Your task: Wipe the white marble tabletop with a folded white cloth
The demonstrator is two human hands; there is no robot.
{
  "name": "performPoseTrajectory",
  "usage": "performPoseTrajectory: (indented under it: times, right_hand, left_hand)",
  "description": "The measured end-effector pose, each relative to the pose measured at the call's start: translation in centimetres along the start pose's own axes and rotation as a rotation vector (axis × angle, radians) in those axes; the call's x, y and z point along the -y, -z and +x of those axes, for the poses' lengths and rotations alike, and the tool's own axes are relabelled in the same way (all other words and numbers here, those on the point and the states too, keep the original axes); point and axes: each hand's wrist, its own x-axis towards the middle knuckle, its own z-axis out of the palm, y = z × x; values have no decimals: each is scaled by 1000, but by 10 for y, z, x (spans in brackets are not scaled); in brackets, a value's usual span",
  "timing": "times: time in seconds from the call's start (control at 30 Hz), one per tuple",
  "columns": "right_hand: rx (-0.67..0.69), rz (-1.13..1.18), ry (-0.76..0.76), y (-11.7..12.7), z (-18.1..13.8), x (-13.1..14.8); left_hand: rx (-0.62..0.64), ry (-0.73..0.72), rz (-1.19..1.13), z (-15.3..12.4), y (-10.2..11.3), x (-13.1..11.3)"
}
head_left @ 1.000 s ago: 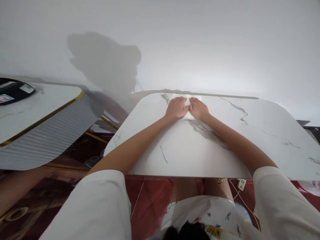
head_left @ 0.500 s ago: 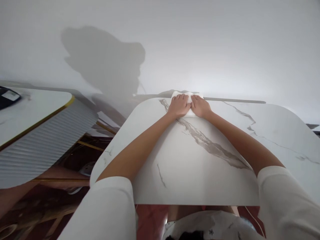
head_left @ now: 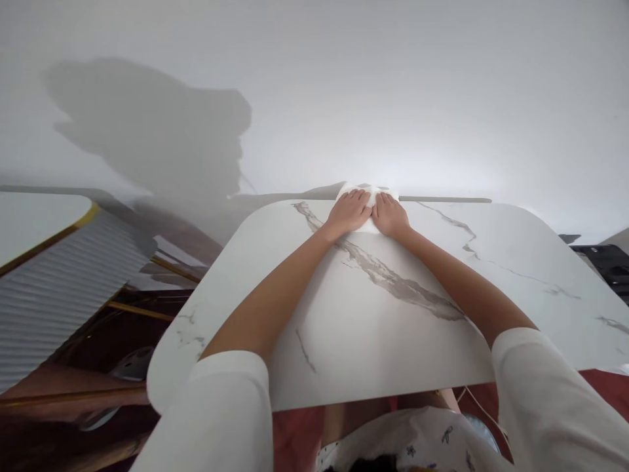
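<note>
Both my arms stretch across a white marble table [head_left: 373, 314] to its far edge by the wall. My left hand [head_left: 350, 211] and my right hand [head_left: 390, 214] lie side by side, thumbs touching, palms down on a white cloth [head_left: 367, 191]. The fingers are stretched flat and pressed onto it. Most of the cloth is hidden under the hands; only its far edge and a strip between them show.
A white wall [head_left: 393, 98] rises right behind the table's far edge. A second white table [head_left: 44, 262] with a gold rim and ribbed side stands to the left, across a gap with dark red floor. A dark object [head_left: 607, 262] sits at far right.
The hands stayed together on the cloth and pushed it a little further toward the far edge. The camera view shifted, so the left table slid out toward the frame's edge.
</note>
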Motion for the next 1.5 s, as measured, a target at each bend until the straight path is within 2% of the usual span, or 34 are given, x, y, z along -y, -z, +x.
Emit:
performPoseTrajectory:
  times: [0.17, 0.3, 0.7, 1.0, 1.3, 1.5]
  right_hand:
    - [1, -8, -55, 9, -23, 7]
    - [2, -8, -62, 17, -44, 14]
    - [18, -44, -27, 29, -99, 49]
    - [-7, -7, 92, 45, -156, 77]
    - [18, -5, 122, 67, -207, 101]
    - [-1, 7, 168, 80, -240, 91]
  left_hand:
    - [24, -26, -45, -11, 1, -9]
    - [-7, -58, -55, -27, 5, -19]
    - [56, -52, -32, -89, 35, -43]
    - [-10, 49, 13, -162, 60, -78]
    - [139, 159, 51, -210, 91, -114]
    - [155, 162, 72, -229, 94, -147]
